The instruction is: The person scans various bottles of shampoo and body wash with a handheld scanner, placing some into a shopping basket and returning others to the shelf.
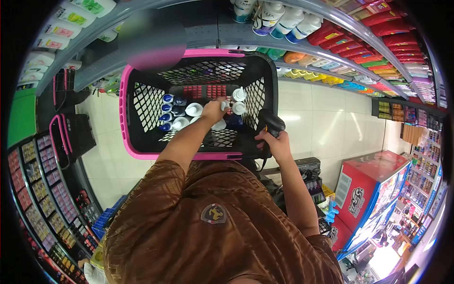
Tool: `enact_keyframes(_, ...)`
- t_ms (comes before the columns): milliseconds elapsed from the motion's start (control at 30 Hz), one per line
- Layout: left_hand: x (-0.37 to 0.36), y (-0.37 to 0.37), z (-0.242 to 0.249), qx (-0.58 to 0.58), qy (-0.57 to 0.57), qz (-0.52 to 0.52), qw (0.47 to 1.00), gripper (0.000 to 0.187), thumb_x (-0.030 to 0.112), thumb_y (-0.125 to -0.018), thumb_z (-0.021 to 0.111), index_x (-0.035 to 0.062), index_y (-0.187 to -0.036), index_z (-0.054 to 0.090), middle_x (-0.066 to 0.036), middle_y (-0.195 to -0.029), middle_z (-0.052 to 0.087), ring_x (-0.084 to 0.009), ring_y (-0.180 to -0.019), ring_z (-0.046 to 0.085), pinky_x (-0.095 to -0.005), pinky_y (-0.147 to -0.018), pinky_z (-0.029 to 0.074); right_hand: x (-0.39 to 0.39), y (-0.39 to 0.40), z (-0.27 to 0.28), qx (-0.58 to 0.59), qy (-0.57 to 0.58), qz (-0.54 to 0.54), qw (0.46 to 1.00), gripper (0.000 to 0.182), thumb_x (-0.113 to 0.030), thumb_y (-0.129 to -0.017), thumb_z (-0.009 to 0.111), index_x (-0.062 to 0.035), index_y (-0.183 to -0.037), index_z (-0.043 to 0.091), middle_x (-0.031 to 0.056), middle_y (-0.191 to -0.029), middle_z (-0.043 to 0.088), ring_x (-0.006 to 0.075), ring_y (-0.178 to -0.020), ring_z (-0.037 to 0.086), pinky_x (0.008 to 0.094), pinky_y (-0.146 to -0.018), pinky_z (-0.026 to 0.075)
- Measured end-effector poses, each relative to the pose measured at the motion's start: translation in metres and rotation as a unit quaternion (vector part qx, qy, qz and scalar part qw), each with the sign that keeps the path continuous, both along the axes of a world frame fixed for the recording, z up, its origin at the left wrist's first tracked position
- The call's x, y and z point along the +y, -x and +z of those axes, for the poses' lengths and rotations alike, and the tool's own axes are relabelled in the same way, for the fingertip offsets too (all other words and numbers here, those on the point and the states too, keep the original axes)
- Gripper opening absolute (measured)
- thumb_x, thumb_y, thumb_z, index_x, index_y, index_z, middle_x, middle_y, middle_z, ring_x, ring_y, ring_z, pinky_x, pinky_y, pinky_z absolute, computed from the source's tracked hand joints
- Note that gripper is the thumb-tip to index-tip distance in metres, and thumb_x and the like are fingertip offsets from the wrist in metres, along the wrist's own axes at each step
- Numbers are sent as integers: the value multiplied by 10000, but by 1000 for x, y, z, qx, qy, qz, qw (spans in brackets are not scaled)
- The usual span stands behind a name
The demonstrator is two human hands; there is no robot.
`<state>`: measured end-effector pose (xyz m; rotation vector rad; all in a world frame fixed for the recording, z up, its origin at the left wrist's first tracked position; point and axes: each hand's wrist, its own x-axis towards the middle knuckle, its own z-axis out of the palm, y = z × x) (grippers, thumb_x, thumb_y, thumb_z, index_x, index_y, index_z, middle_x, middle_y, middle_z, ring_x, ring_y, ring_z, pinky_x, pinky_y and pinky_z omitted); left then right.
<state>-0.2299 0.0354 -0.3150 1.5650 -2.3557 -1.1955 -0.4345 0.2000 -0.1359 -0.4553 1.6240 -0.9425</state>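
Note:
Below the shelves is a black mesh shopping basket with a pink rim [125, 109]. Inside it, blue-capped bottles [166, 108] line the left side, and white pump bottles [239, 94] stand at the right and in the middle. My left hand [214, 111] reaches into the basket, its fingers closed around a white bottle top [224, 105]; the rest of that bottle is hidden. By the basket's right rim, my right hand [277, 143] grips a black handheld barcode scanner [273, 122], whose head tilts up and toward the basket.
Shelves ahead hold white pump bottles [288, 22] and red packs [333, 41]. To the left are another black and pink basket [73, 137] and a rack of small packs [45, 189]. A red freezer [359, 194] stands at the right. Tiled floor [326, 113] lies between.

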Motion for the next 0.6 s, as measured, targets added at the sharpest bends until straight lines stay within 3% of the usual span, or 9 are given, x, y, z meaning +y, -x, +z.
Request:
enact_keyframes(167,8,10,-18,-43,-20,-18,999,497,283,-847,736,117,-1291,583,-199,-1176,695,-401,-1087,670,-495,-931,538,2,3,-3,2,3,25,1000,186,-156,-918,697,-3,-1010,643,147,-843,740,206,-634,706,307,-579,562)
enact_keyframes(267,12,9,-38,-150,-104,-31,983,553,211,-868,677,132,-1378,478,-202,-1188,695,-381,-1139,664,-491,-956,540,2,2,-7,3,2,20,1000,176,-151,-916,695,-4,-996,643,154,-842,739,204,-631,705,310,-583,563)
enact_keyframes(400,9,4,-62,-159,-112,-42,980,604,181,-867,675,138,-1422,439,-210,-1166,700,-371,-1172,654,-469,-982,538,-2,-2,0,11,-13,9,1000,162,-137,-901,692,-6,-982,645,160,-828,738,206,-622,702,314,-580,565)
enact_keyframes(500,6,2,-52,-174,-130,-63,974,655,147,-857,682,142,-1456,418,-220,-1256,660,-377,-1191,647,-451,-1002,538,-5,-3,3,20,-25,4,999,162,-115,-904,687,23,-981,649,155,-827,734,209,-615,705,316,-564,567)
enact_keyframes(567,10,0,-39,-146,-66,-107,981,689,141,-849,687,140,-1479,408,-228,-1375,583,-388,-1193,645,-449,-1012,537,-3,-1,-1,17,-22,3,1000,164,-118,-900,689,19,-980,649,157,-828,733,211,-617,707,318,-564,569)
enact_keyframes(600,9,1,-38,-115,-46,-102,987,549,93,-862,670,117,-1391,526,-217,-1466,503,-394,-1187,647,-445,-998,548,-3,-3,-1,13,-22,-1,1000,167,-122,-896,691,16,-980,650,160,-829,733,214,-618,708,320,-564,570)
